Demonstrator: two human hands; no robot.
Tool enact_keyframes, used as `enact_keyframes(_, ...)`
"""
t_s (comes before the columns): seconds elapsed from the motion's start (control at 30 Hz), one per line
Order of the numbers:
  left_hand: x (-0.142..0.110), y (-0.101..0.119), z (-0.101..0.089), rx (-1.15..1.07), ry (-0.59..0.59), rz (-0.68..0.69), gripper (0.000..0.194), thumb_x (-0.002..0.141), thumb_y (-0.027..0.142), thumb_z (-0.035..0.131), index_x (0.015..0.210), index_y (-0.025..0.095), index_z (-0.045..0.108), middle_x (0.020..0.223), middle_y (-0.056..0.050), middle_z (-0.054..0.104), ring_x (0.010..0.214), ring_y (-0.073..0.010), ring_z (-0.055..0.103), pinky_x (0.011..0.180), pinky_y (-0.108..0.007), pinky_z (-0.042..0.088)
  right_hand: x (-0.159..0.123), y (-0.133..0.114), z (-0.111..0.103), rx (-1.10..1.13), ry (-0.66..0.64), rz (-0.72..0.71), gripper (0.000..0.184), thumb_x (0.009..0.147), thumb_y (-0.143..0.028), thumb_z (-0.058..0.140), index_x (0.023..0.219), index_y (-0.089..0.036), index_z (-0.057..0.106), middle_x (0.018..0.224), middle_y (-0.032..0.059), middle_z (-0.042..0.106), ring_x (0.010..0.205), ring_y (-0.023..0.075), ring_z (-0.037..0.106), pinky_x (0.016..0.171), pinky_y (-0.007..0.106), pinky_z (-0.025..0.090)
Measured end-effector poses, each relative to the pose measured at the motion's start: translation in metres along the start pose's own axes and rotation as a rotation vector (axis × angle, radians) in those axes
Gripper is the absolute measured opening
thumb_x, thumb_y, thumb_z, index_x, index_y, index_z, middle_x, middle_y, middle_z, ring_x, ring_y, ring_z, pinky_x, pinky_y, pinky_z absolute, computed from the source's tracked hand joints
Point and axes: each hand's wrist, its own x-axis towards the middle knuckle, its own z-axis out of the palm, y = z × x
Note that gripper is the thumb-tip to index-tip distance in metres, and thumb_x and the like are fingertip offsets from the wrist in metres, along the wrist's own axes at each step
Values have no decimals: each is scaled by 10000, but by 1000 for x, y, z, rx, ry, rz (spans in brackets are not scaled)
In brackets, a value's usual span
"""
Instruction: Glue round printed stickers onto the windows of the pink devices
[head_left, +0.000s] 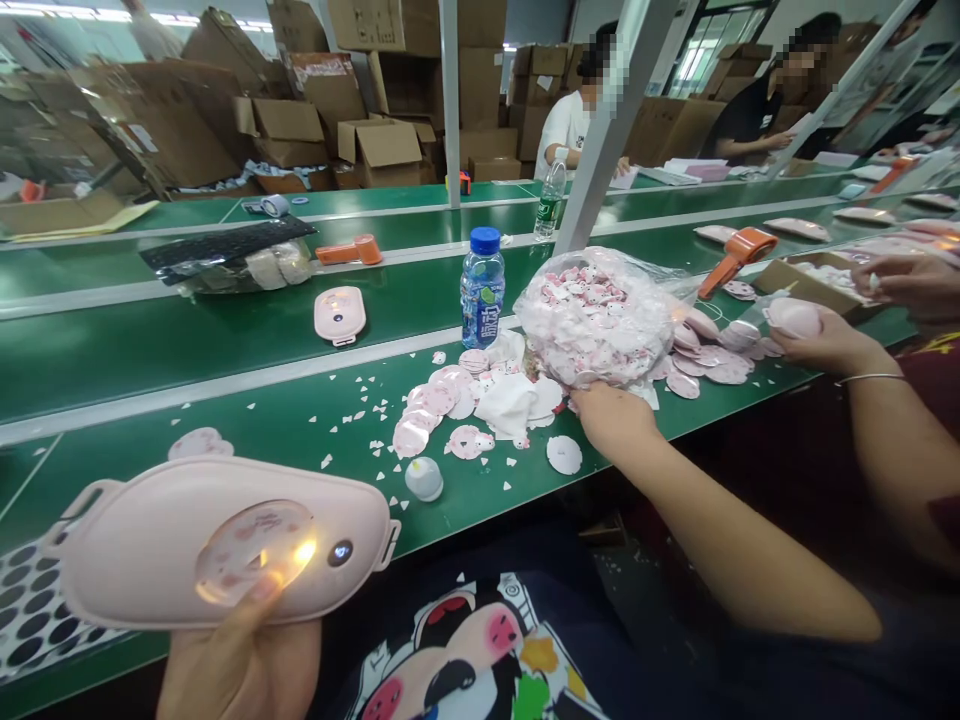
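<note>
My left hand grips a pale pink oval heating-belt-like device from below, thumb on its front. A round, glossy printed disc sits on the device beside a glowing light and a small dark display. My right hand reaches to the lower edge of a clear plastic bag full of small pink-and-white printed pieces. Its fingers curl at the bag's edge and are partly hidden. Printed round stickers and crumpled white paper lie left of that hand, near a white round cap.
A blue-capped drink bottle stands behind the stickers. Farther back are another pink device and an orange handheld tool. A perforated sheet lies left. At right, a co-worker's hand holds a pink part. A slanted metal post rises mid-bench.
</note>
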Motion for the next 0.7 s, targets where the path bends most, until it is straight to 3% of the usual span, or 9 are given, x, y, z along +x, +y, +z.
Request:
enact_keyframes(0.1, -2, 2, 4, -73, 114, -12, 742, 762, 36, 584, 1349, 484, 510, 1271, 106, 659, 1412, -217, 376, 1221, -469, 226, -6, 10, -4, 57, 61, -85, 197, 907, -282, 593, 1023, -141, 666, 1061, 113, 664, 960, 233, 643, 799, 372, 515)
enact_keyframes(0.2, -4, 4, 8, -74, 107, -27, 691, 758, 23, 600, 1322, 419, 563, 1282, 74, 658, 1413, -223, 372, 1214, -458, 237, -16, 9, -8, 162, 116, -190, 240, 902, -288, 581, 1089, -164, 666, 1027, 94, 700, 956, 221, 662, 802, 321, 507)
enact_keyframes(0.33, -6, 7, 16, -103, 68, -27, 616, 764, 30, 635, 1296, 338, 604, 1309, 18, 647, 1392, -234, 402, 1191, -436, 275, -26, -21, -8, 252, 163, -387, 329, 933, -270, 542, 1243, -174, 598, 1098, 71, 707, 1010, 174, 656, 908, 272, 478)
enact_keyframes(0.5, -8, 9, 18, -160, 115, -30, 649, 734, 19, 672, 1289, 349, 605, 1297, 11, 654, 1338, -239, 475, 1148, -428, 354, -26, -74, 7, 210, 172, -591, 236, 967, -226, 488, 1140, -154, 631, 1097, 96, 683, 1041, 212, 621, 921, 315, 464)
enact_keyframes(0.7, -14, 8, 7, -122, 186, 6, 497, 767, 27, 664, 1189, 290, 682, 1284, -14, 661, 1328, -265, 481, 1107, -427, 423, -9, -95, 19, 81, 153, -647, 211, 968, -194, 492, 1129, -117, 603, 1031, 84, 652, 975, 202, 617, 876, 370, 489)
